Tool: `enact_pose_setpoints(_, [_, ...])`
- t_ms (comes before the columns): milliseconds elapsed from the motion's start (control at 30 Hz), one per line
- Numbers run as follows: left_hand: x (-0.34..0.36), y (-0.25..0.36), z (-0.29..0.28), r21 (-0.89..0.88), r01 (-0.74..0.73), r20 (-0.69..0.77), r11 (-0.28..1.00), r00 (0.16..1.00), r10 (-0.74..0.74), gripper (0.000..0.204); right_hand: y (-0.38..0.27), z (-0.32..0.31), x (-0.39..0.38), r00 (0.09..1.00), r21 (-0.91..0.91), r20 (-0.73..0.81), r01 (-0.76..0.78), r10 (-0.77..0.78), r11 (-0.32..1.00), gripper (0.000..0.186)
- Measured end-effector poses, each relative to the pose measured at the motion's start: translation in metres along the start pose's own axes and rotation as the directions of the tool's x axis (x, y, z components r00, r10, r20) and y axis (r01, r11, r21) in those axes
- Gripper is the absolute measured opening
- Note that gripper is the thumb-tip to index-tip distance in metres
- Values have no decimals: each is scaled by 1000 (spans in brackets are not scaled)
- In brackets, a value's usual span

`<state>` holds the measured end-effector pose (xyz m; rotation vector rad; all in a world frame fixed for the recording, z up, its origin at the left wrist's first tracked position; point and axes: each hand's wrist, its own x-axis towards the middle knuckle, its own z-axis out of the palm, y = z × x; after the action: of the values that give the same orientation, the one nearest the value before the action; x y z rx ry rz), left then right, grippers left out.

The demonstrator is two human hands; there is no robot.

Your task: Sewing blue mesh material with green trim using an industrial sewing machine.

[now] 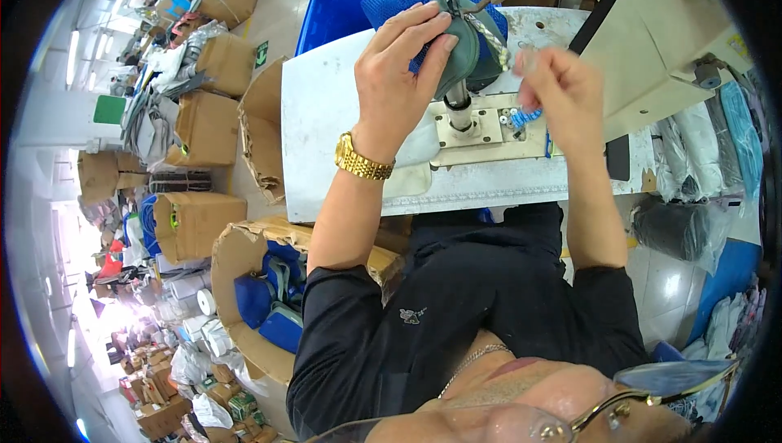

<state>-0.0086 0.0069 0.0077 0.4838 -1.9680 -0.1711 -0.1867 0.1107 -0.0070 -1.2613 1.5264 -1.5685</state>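
Note:
My left hand [403, 68], with a gold watch [364, 160] on the wrist, grips a grey-green fabric piece [461, 56] at the needle area of a sewing machine [464, 113]. Blue mesh [399, 2] spreads out behind the hand and seems joined to this piece. A pale twisted cord [491, 40] hangs on its right side. To the right of the piece, my right hand [562, 89] is raised with its fingers curled in. Its fingertips are blurred, and what they hold, if anything, does not show. Below them a small blue coil [524, 117] lies on the machine bed.
The white worktable [326, 133] surrounds the machine's post. Behind it stands a blue bin [334, 7]. An open carton [244, 296] with blue and grey pieces is by my left elbow. Plastic-wrapped bundles [684, 227] lie at right, and cartons [199, 219] crowd the left.

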Motion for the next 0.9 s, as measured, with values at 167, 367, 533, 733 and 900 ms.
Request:
enact_pose_setpoints(167, [5,-5,2,-38,-13,32,999,999,14,22,22,44,-16,991,249,60,98,-116,963,27])
enact_pose_setpoints(367, [14,-6,-9,-8,-51,115,999,992,51,33,19,70,-1,989,329,107,60,-101,942,18])
enact_pose_setpoints(533, [21,-19,-13,-42,-134,151,990,979,139,37,24,84,0,989,345,33,124,-144,930,17])
enact_pose_setpoints(733, [30,-33,-16,-181,-35,252,983,964,81,35,21,87,5,988,284,35,135,-151,949,18])
enact_pose_setpoints(900, [31,-42,-15,-305,159,334,939,941,-50,32,20,91,8,988,279,13,141,-151,950,16])
